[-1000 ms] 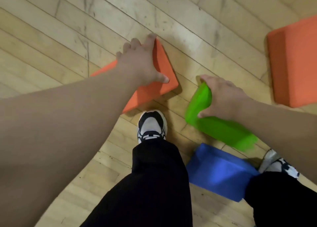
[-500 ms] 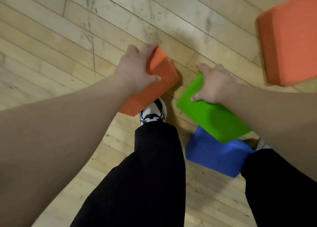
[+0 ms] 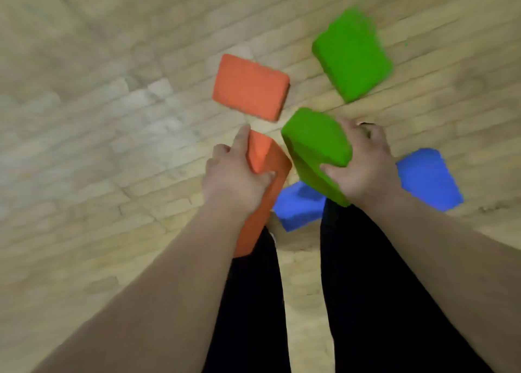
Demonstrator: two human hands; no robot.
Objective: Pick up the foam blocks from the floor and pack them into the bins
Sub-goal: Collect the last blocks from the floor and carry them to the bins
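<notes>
Nearest me are my black trouser legs [image 3: 253, 302]. Just past them my left hand [image 3: 234, 181] grips the held orange block [image 3: 267, 161], thumb across its face. My right hand [image 3: 366, 169] grips the held green block [image 3: 315, 144] by its right edge, with a narrow gap between the two. A near blue block [image 3: 296, 206] lies on the wooden floor [image 3: 98, 147] below them, and a second blue block [image 3: 428, 178] lies just right of my right hand. Farther out lie a loose orange block [image 3: 251, 86] and, far right, a loose green block [image 3: 352, 57]. Bare boards stretch left.
</notes>
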